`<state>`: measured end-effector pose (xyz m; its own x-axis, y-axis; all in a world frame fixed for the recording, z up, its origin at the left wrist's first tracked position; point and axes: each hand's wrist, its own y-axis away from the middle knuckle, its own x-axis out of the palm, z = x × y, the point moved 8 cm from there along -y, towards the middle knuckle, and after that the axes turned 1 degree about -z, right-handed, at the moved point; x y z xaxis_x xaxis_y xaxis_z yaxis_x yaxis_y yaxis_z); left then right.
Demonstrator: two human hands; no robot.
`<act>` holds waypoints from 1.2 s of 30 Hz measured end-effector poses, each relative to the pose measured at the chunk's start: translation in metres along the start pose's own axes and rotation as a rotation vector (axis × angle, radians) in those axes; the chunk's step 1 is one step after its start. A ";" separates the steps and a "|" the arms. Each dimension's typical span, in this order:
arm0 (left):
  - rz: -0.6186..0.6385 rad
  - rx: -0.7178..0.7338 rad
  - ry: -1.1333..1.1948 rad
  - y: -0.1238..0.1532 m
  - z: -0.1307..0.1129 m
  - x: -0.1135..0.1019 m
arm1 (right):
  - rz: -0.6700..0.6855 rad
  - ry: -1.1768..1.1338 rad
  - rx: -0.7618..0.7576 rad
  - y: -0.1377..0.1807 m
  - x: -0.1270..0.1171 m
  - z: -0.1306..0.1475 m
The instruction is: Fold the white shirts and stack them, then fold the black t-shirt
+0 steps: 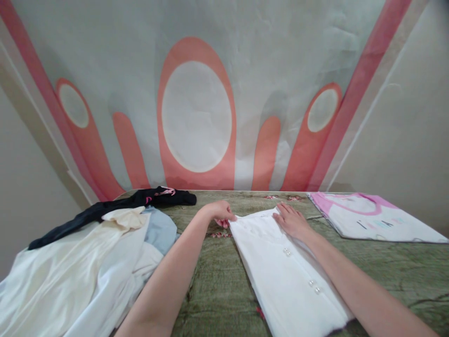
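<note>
A white garment (277, 276) with pairs of pearl-like buttons lies folded lengthwise in front of me on the table. My left hand (221, 214) pinches its far left corner, with the fingers curled in. Flat on its far right part rests my right hand (292, 222), fingers stretched out over the cloth. The garment's right edge is partly hidden under my right forearm.
On the left is a loose heap of cream and white clothes (70, 276), with a light blue piece (159, 229) and a black garment (105, 210) behind. A folded pink and white T-shirt (382, 220) lies right on the wood-patterned tabletop (206, 285). A printed backdrop (245, 28) stands behind.
</note>
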<state>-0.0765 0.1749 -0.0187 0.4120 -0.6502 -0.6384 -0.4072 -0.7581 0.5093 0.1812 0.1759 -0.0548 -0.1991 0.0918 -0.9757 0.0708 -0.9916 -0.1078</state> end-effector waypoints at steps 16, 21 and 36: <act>-0.037 0.170 -0.081 0.000 -0.006 -0.009 | -0.023 0.028 -0.023 0.001 -0.001 0.000; -0.099 0.114 -0.205 -0.001 -0.004 -0.012 | -0.028 0.012 -0.016 0.001 0.000 -0.001; -0.262 0.370 -0.562 0.011 -0.094 0.072 | -0.064 -0.025 0.003 -0.003 -0.003 -0.004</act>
<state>0.0249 0.1155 -0.0050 0.0928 -0.2498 -0.9638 -0.6432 -0.7540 0.1335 0.1856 0.1786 -0.0521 -0.2272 0.1527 -0.9618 0.0540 -0.9841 -0.1690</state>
